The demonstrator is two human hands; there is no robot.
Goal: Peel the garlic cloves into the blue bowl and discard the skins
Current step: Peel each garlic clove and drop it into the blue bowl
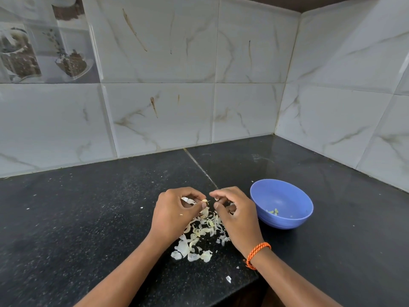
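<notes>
My left hand (174, 212) pinches a small garlic clove (204, 201) between thumb and fingertips, above the black counter. My right hand (234, 214) hovers just right of it with curled fingers; a bit of white skin (216, 198) shows at its fingertips, and I cannot tell whether it is held. Below both hands lies a pile of pale garlic skins (199, 238). The blue bowl (285, 220) stands right of my right hand, with a few small peeled pieces (274, 211) at its bottom.
The black stone counter (88, 218) meets tiled walls at the back and right, forming a corner behind the bowl. The counter's front edge steps inward near the lower right. A stray skin flake (228, 278) lies near that edge. An orange thread band circles my right wrist.
</notes>
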